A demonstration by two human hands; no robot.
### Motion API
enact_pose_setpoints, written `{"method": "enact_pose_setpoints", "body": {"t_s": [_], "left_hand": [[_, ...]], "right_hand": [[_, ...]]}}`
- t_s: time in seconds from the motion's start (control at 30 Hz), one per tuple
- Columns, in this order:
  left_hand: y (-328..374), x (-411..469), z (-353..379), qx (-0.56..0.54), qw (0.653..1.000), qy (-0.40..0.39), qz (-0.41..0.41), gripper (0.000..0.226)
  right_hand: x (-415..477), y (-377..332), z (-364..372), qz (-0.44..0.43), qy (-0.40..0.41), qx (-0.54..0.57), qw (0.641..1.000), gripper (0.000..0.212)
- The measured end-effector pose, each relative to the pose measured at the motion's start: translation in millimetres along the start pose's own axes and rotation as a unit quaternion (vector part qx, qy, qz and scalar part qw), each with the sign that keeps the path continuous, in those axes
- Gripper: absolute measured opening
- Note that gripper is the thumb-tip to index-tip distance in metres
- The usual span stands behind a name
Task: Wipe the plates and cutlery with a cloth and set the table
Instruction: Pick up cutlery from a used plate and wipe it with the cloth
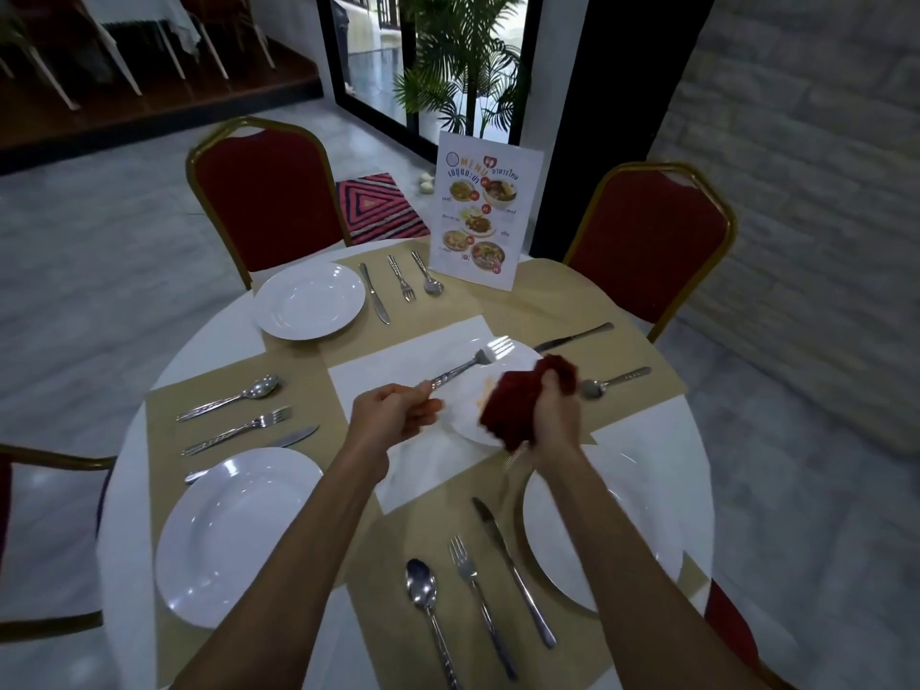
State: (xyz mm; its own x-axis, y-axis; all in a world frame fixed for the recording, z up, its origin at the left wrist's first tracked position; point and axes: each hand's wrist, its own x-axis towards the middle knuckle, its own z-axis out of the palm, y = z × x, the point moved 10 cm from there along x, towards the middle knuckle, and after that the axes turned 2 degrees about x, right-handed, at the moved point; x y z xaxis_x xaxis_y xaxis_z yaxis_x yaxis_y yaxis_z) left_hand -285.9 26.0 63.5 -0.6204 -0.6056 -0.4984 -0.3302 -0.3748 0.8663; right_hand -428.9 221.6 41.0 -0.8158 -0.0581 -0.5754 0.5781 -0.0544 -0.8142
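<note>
My left hand (393,413) grips the handle of a steel fork (478,360), whose tines point up and away over a white plate (513,363) at the table's middle right. My right hand (555,415) holds a bunched dark red cloth (522,393) just right of the fork, above that same plate. A knife (572,337) and a spoon (615,381) lie on the tan mat beyond the plate. Three other settings are laid: a far plate (308,301), a left plate (234,530) and a near right plate (617,530), each with cutlery beside it.
A standing menu card (478,211) is at the table's far side. Two red chairs (269,201) stand behind the round white table (219,341), another chair's frame at the left edge. A near spoon (423,600), fork (473,590) and knife (508,560) lie below my arms.
</note>
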Motion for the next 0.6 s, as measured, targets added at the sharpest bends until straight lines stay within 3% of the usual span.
{"method": "enact_pose_setpoints", "body": {"t_s": [0.1, 0.2, 0.27, 0.33, 0.47, 0.6], "left_hand": [[-11.1, -10.6, 31.2, 0.066, 0.997, -0.037, -0.014, 0.029], [-13.3, -18.3, 43.6, 0.199, 0.976, -0.088, 0.004, 0.034], [-16.9, -19.4, 42.5, 0.307, 0.939, -0.153, 0.010, 0.033], [-7.7, -16.6, 33.1, 0.362, 0.919, -0.146, 0.051, 0.030], [32.2, -8.8, 9.8, 0.230, 0.965, -0.024, 0.124, 0.022], [40.0, -0.6, 7.3, 0.219, 0.965, 0.011, 0.144, 0.020]], "right_hand": [[-31.4, 23.2, 48.1, 0.024, -0.113, -0.031, 0.993, 0.040], [-34.9, 19.0, 44.7, 0.014, -0.075, -0.005, 0.997, 0.028], [-29.7, 13.5, 33.5, 0.003, -0.059, 0.003, 0.998, 0.024], [-33.5, 10.2, 29.6, -0.007, -0.071, -0.044, 0.996, 0.020], [-63.3, 9.3, 50.7, -0.053, -0.195, -0.160, 0.966, 0.024], [-94.8, 13.6, 65.3, -0.072, -0.299, -0.207, 0.929, 0.032]]}}
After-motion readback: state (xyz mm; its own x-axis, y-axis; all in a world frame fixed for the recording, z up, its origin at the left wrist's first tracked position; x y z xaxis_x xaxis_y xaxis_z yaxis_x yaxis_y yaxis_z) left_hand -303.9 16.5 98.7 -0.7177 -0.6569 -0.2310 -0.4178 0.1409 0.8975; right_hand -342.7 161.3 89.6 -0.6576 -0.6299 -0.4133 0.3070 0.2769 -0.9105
